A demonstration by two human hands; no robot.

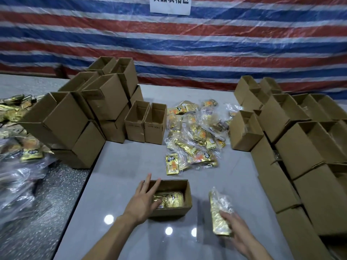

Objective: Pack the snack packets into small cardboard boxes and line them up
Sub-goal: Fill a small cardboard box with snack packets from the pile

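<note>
Left hand fingers spread over open box, right hand fingers grasping gold packets

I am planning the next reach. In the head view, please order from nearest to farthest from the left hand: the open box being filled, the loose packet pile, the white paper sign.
1. open box: at the left hand, front of table.
2. loose packet pile: mid-table, beyond the box.
3. white paper sign: top, on the far wall.

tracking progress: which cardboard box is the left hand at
The lone box nearest the camera, gold packets inside; the left hand is over its left end.
</note>
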